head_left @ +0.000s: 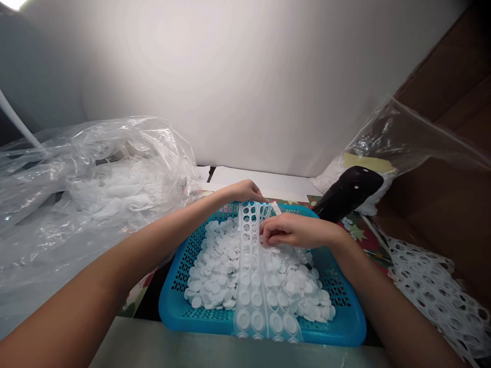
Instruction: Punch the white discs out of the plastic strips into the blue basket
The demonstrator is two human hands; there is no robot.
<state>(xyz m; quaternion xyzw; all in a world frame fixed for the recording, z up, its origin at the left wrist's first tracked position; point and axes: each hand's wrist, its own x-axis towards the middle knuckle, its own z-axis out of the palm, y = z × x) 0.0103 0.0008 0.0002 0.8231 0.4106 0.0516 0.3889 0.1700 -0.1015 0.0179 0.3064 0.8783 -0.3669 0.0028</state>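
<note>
A blue perforated basket (341, 327) holds a heap of small white round discs (218, 266). Across it lies a translucent white strip (257, 291) with rows of round discs; its far end shows empty holes. My left hand (243, 191) grips the strip's far end at the basket's back rim, fingers curled. My right hand (287, 231) is closed in a pinch against the strip's right edge, just in front of the left hand.
A large crumpled clear plastic bag (88, 174) with white parts fills the left. Punched-out white strips (433, 291) pile at the right. A black tool (347, 191) and another clear bag (383, 138) stand behind the basket, by a brown wall. A white wall is ahead.
</note>
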